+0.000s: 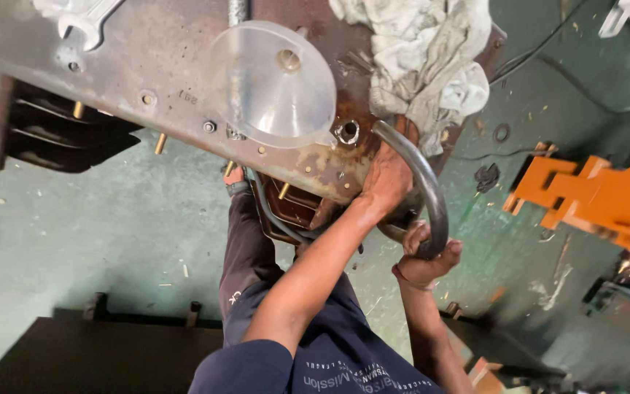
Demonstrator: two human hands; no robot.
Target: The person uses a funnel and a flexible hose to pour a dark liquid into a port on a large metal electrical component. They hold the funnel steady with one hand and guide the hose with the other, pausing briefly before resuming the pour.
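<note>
Here we see the left hand (386, 177) pressed on the rusty metal plate (184, 80), fingers wrapped over its edge to steady it, while the right hand (423, 257) has its fingers closed around the bent pipe (432, 197) just below.

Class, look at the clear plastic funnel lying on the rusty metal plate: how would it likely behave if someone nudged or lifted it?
The funnel looks thin and see-through, so it is probably light. It lies on its side on the metal plate, so a nudge would likely roll it in a curve. Smooth plastic may slip in greasy hands.
</note>
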